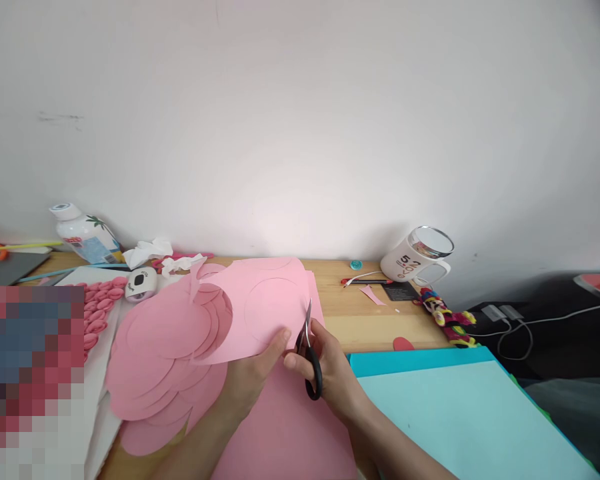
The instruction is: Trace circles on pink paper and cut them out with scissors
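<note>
My left hand grips the lower edge of a pink paper sheet, thumb on top. A round outline is drawn on this sheet, and a curved piece is cut out of its left side. In my right hand is a pair of scissors with black handles, its blades pointing up at the sheet's right edge. Whether the blades touch the paper I cannot tell. Left of my hands lies a pile of pink paper circles. More pink paper lies flat beneath my hands.
Light blue paper covers the right front of the wooden table. A white mug stands at the back right beside a small colourful figure. A white bottle and crumpled tissues are at the back left.
</note>
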`<state>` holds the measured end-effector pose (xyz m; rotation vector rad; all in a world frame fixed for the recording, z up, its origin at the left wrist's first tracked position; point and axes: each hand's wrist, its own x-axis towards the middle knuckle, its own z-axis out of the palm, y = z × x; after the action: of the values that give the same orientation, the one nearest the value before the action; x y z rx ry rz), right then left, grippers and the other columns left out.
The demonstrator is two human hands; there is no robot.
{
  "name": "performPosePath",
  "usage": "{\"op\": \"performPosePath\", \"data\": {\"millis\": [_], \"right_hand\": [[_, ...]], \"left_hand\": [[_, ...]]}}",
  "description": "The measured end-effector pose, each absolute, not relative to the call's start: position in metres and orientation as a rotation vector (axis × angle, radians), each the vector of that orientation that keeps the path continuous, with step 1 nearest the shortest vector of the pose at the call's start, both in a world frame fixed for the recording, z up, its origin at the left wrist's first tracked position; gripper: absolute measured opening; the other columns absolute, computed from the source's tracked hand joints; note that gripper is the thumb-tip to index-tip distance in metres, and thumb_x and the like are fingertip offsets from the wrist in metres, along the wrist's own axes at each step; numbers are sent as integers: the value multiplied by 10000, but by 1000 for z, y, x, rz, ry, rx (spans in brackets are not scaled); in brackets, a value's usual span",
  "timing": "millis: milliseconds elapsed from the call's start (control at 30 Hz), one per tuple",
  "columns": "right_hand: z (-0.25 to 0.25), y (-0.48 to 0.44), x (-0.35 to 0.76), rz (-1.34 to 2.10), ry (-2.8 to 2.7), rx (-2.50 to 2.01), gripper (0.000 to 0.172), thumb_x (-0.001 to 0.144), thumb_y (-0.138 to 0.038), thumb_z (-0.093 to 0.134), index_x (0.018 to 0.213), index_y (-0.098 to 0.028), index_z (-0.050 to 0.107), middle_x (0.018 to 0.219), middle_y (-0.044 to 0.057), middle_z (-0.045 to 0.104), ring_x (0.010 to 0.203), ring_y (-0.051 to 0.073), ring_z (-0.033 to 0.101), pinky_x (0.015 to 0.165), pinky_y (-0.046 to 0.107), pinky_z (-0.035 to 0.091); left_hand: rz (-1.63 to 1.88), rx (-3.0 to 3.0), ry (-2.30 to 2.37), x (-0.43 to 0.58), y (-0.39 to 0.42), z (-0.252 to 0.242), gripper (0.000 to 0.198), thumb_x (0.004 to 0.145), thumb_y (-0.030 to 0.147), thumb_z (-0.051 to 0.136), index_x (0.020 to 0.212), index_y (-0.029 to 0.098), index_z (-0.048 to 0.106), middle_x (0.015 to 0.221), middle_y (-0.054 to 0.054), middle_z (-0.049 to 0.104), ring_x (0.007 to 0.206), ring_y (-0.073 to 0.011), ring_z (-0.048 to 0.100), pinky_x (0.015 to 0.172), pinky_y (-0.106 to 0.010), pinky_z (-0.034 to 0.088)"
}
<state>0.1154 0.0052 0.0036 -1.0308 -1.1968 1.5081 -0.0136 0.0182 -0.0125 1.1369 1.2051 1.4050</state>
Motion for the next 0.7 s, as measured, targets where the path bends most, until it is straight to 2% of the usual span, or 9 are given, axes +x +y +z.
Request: {"op": "performPosePath", "data": {"millis": [233, 433, 700], "right_hand": [[2, 6, 115, 1496, -1179, -1006, 389, 638, -388, 765, 819, -204, 474, 658, -64, 406, 593, 90, 342, 526, 203, 314], [2, 6, 116, 1520, -1159, -998, 378, 644, -372, 762, 809, -199, 469, 699, -50, 431, 624, 96, 357, 533, 205, 309], [0, 6, 116, 1496, -1166, -1065, 394, 617, -359, 773, 721, -190, 433, 606, -70, 387, 559, 80, 290, 477, 204, 233]], "left_hand": [[1330, 1101, 1214, -12, 17, -9, 498, 671, 393, 695, 1105, 166, 606, 941, -74, 692, 907, -252, 647, 926, -395, 476], [1363, 1115, 1232, -12, 17, -9, 504, 670, 371, 703, 1117, 168, 591, 1034, -81, 665, 999, -251, 609, 942, -389, 468], [1382, 1167, 1234, -14, 18, -13, 508, 678, 337, 696, 1144, 176, 577, 1021, -76, 674, 1088, -255, 555, 963, -384, 454]]}}
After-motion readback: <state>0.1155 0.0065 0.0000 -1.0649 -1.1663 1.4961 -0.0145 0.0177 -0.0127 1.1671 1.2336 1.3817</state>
